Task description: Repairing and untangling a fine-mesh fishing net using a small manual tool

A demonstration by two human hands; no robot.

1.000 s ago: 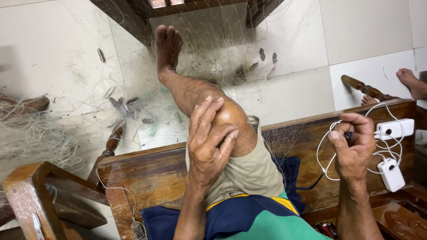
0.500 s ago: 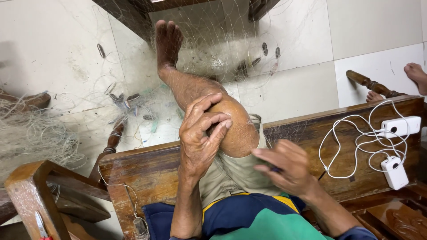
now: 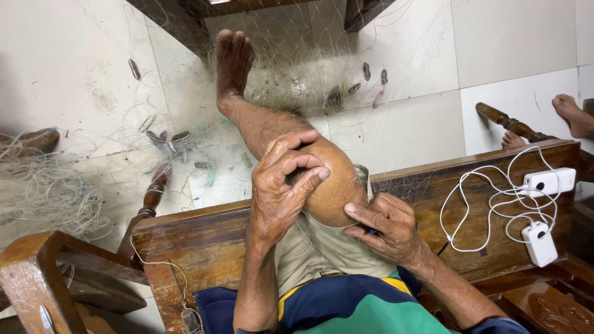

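I sit on a wooden bench (image 3: 204, 241) with my bare leg stretched out and my foot (image 3: 232, 59) on the tiled floor. A fine, almost clear fishing net (image 3: 297, 80) with small dark weights hangs over the foot and leg. My left hand (image 3: 281, 185) rests on my raised knee (image 3: 337, 192), fingers curled and pinched together on thin net strands. My right hand (image 3: 387, 226) lies just right of the knee, fingers closed around a small dark blue tool (image 3: 372, 232), mostly hidden.
Two white chargers (image 3: 549, 181) with tangled white cable lie on the bench's right part. A loose heap of net (image 3: 49, 198) lies on the floor at left. Another person's foot (image 3: 575, 114) shows at the right edge. A wooden armrest (image 3: 31, 272) stands at lower left.
My right hand has come down from beside the white chargers to the right side of my knee. My left hand stayed on the knee and curled its fingers tighter.
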